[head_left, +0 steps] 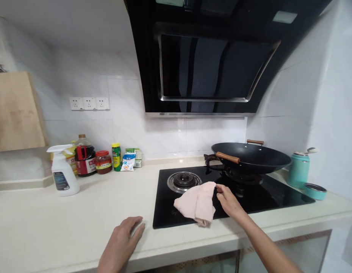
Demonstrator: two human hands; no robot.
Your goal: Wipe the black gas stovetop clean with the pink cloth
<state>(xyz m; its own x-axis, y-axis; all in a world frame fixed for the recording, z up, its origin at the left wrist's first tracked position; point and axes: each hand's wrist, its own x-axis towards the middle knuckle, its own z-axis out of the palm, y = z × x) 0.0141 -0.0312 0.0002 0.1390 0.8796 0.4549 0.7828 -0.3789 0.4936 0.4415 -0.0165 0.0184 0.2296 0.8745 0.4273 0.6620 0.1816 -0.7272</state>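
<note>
A pale pink cloth (197, 203) lies partly folded on the front of the black gas cooktop (258, 199), its lower edge near the counter's front. My right hand (228, 199) pinches the cloth's upper right corner between thumb and fingertips. On the pale counter, left of the cooktop, rests my left hand (124, 237), thumb apart from the fingers and nothing in it. Just behind the cloth is the left burner (184, 181), with no pot support on it. A black wok (252, 157) with wooden handles sits over the right burner.
A white spray bottle (63, 172), a dark sauce bottle (85, 157), a red-lidded jar (103, 162), a green container (116, 157) and seasoning packets (128, 162) stand left. A teal flask (298, 170) and round teal container (315, 191) are right. The black range hood (218, 72) overhangs the cooktop.
</note>
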